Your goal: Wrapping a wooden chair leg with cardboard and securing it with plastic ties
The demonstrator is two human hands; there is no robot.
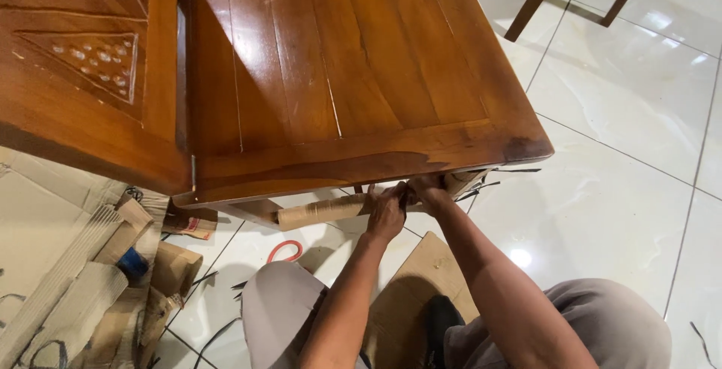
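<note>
right hand [430, 188] fingertips — hidden under table [361, 75] edge | cardboard-wrapped leg [323, 211] — top unseen

I count my two hands [402, 203], one table [338, 75], one cardboard-wrapped rail [323, 211], one pair of red-handled scissors [286, 251].

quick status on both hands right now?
Left hand: closed around the cardboard wrap on the rail under the wooden table.
Right hand: at the same wrap under the table edge, fingers hidden; grip cannot be told.
</note>
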